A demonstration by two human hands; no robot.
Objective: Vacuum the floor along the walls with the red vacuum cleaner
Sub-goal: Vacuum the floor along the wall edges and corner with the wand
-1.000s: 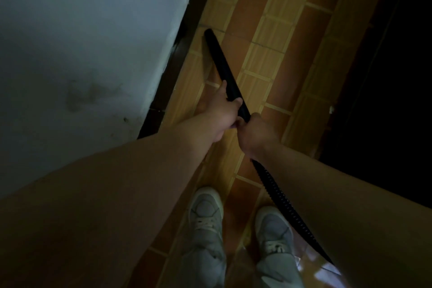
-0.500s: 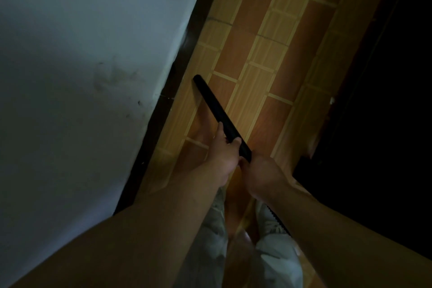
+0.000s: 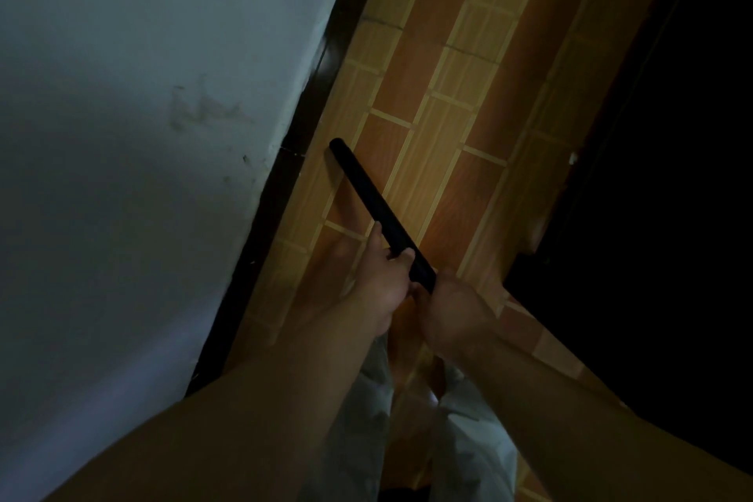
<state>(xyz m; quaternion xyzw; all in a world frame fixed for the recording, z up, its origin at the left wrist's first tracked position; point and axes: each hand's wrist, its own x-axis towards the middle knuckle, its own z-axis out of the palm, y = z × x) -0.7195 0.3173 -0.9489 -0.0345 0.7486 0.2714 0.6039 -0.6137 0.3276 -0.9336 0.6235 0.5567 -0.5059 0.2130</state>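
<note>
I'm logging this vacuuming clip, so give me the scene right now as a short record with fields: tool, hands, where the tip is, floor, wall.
tool: black vacuum tube, angled toward the wall
left hand: left hand gripping the tube, ahead of the right
right hand: right hand gripping the tube just behind the left
tube tip: near the dark baseboard, contact not clear
floor: brown and tan tiled floor
wall: pale wall with scuff marks
red vacuum body: not in view
lighting: dim

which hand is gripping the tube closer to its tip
The left hand: it holds the black tube further toward the tip, while the right hand grips behind it.
</note>
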